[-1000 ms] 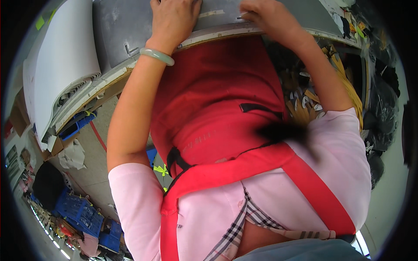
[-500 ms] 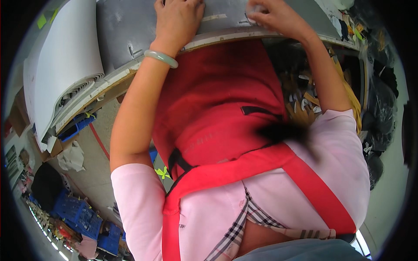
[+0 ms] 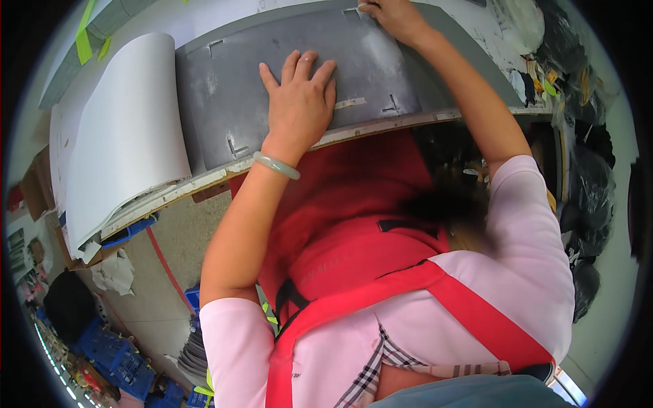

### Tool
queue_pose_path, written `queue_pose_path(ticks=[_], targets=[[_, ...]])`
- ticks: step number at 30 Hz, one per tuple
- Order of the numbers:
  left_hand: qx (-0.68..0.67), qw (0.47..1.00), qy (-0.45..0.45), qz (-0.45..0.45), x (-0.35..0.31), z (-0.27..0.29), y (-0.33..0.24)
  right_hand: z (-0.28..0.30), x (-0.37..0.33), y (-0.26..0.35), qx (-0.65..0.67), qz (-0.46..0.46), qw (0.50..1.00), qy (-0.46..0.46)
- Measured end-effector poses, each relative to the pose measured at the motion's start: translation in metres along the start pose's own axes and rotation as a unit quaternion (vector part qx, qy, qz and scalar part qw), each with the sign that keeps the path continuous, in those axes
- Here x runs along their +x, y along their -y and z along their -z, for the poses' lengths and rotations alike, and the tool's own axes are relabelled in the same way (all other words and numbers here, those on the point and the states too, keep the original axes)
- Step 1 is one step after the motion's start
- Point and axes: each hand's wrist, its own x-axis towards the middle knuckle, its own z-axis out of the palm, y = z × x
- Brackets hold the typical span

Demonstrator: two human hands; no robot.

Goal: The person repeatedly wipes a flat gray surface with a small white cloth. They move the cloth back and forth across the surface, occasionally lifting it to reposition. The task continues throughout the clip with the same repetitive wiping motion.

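My left hand [image 3: 299,98] lies flat on a dark grey board [image 3: 238,88], its fingers spread and nothing in them. The board has dark corner marks with whitish smudges around them, and a short strip of beige tape [image 3: 351,103] is stuck near its front edge. At the far right corner mark [image 3: 351,12], my right hand [image 3: 394,19] has its fingers pinched together against the surface. What the pinch holds is too small and too near the picture's edge to make out.
White sheets [image 3: 129,129] lie in a curved stack on the left of the table. The table edge [image 3: 153,197] runs in front of me. Dark plastic bags [image 3: 588,180] stand at the right. Blue crates [image 3: 119,353] sit on the floor, lower left.
My right hand has moved away from me, from the near right corner mark to the far right one. My left hand remains on the board; more of the table now shows.
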Motion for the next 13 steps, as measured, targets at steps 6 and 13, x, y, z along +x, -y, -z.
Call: queue_pose_path(ticks=[6, 13], targets=[[-0.008, 1.0, 0.003, 0.007, 0.0, 0.001, 0.0, -0.016, 0.018, 0.004, -0.067, 0.065, 0.995, 0.022], [-0.013, 1.0, 0.02, 0.011, 0.0, 0.0, 0.002, -0.016, 0.027, -0.005, -0.078, -0.056, 0.994, 0.047]])
